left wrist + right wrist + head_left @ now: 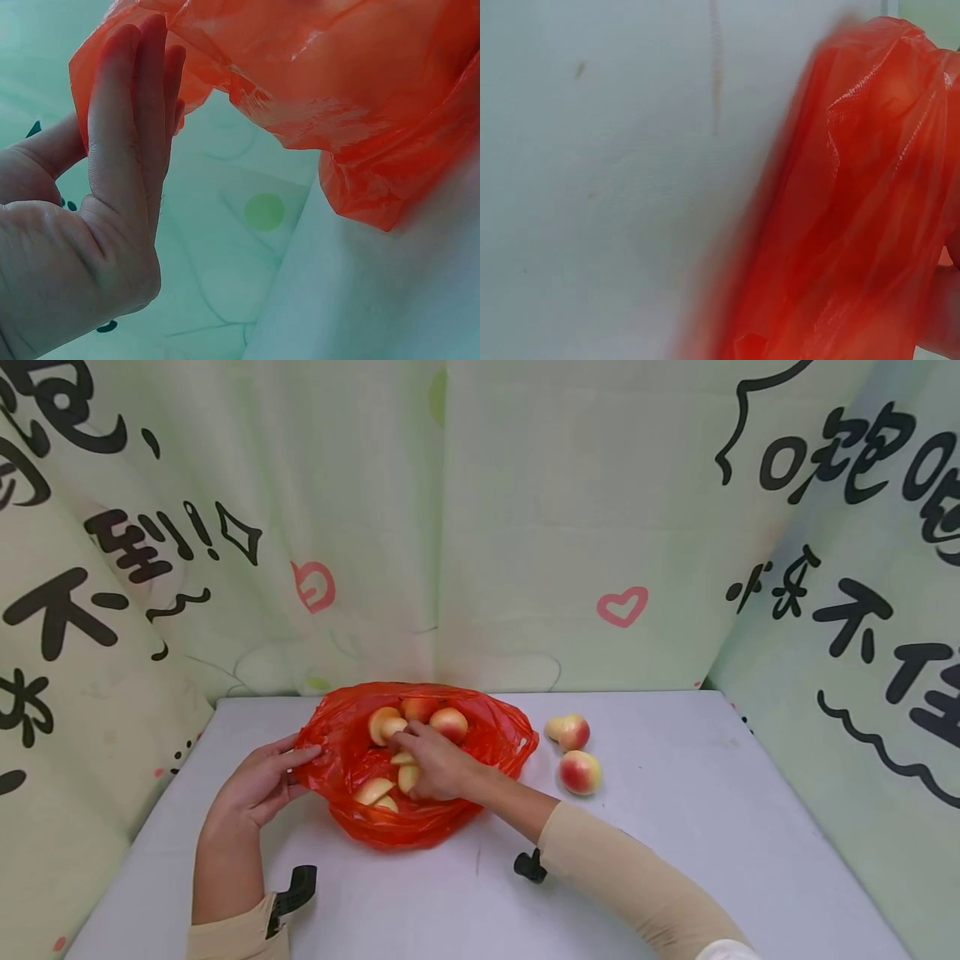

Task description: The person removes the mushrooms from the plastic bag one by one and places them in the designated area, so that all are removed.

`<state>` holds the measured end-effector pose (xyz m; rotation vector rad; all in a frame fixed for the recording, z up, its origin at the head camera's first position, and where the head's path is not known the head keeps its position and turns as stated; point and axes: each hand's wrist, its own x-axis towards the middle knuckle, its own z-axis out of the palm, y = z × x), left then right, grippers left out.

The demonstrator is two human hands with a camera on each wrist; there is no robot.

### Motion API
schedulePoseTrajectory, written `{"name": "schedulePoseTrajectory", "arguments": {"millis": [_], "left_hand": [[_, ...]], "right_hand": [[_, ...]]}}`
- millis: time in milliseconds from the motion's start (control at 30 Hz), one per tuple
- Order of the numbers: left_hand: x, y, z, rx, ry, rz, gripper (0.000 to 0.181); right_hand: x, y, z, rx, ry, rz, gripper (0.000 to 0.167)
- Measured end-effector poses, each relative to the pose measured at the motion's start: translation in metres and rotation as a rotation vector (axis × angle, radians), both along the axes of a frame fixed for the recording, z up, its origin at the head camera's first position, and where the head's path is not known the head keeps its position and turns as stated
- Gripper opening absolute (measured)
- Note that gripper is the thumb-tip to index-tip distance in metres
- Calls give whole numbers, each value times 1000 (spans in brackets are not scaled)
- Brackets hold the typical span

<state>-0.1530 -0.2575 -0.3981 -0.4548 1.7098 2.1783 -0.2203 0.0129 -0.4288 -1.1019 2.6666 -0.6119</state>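
A red plastic bag (360, 835) sits on the table with its mouth spread wide, several yellow-and-red peaches (448, 724) inside. My left hand (258, 781) pinches the bag's left rim, thumb over the edge and fingers outside. In the left wrist view, the left hand's fingers (120, 142) lie fairly straight along the film. Reaching in from the right, my right hand (438, 764) has its thumb and fingers about a pale yellow peach (408, 778); its fingertips are partly hidden. The bag (855, 187) covers most of that hand in the right wrist view.
To the right of the bag lie a small group of peaches (574, 732) and a single peach (580, 772) on the white table (675, 827). A pale green printed curtain (525, 527) stands behind and along both sides of the table.
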Motion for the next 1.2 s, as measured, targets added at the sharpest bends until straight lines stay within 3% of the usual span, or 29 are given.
{"name": "schedulePoseTrajectory", "arguments": {"millis": [1200], "left_hand": [[0, -1, 0, 28, -2, 3, 81]], "right_hand": [[7, 30, 29, -122, -59, -29, 59]]}}
